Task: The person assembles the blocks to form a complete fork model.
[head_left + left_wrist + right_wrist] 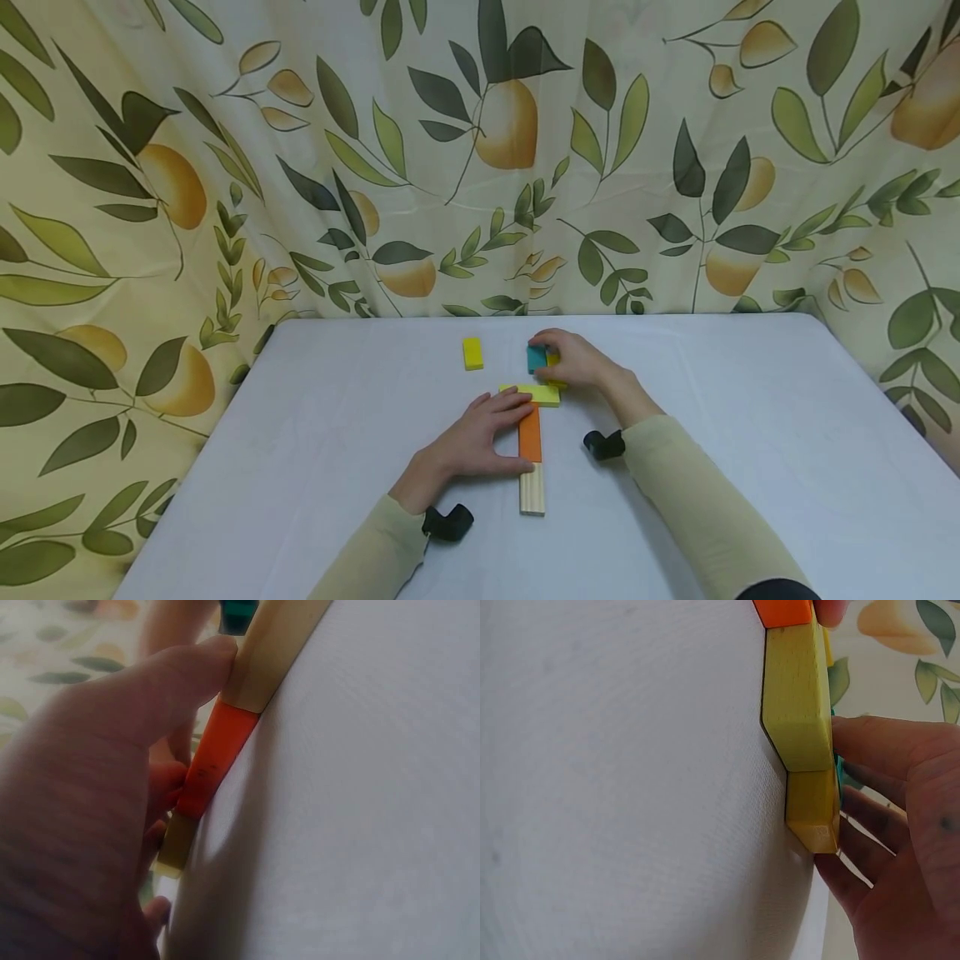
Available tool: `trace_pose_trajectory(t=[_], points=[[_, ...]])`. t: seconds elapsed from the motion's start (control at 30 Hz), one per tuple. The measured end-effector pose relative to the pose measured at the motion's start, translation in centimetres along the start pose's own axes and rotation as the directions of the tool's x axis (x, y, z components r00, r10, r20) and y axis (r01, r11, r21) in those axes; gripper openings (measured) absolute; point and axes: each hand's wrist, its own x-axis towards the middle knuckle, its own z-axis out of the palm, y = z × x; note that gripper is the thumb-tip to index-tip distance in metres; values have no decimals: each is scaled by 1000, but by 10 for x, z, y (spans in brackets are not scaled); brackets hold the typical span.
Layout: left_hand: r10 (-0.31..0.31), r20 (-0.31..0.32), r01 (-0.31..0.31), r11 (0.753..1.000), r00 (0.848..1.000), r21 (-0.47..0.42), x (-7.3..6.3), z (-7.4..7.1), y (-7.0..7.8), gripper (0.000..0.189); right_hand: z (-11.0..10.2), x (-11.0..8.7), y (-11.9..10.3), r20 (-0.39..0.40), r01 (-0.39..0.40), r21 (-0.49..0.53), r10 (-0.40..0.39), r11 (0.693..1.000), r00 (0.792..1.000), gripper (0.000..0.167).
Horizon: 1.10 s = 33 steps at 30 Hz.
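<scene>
Nearest me, a plain wooden block (532, 493) abuts the orange block (529, 437); the left hand (480, 429) spreads alongside, touching both. Just beyond the orange block, a lime block (543, 396) lies crosswise. Farther, the right hand (576, 360) pinches a teal block (536, 358) beside a yellow block (810, 801).

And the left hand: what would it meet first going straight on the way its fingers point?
The lime block, which the left hand's fingertips overlap in the head view; beyond it, likely the right hand. Depth is unclear, so it might pass above the block.
</scene>
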Motion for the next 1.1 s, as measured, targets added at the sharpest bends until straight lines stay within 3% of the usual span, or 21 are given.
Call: trace_pose_trajectory(t=[1.1], points=[[-8,-5,8,1000,1000,-11,0,0,1,80,6,0,-11,-9,22,22,-22,1000,1000,51]])
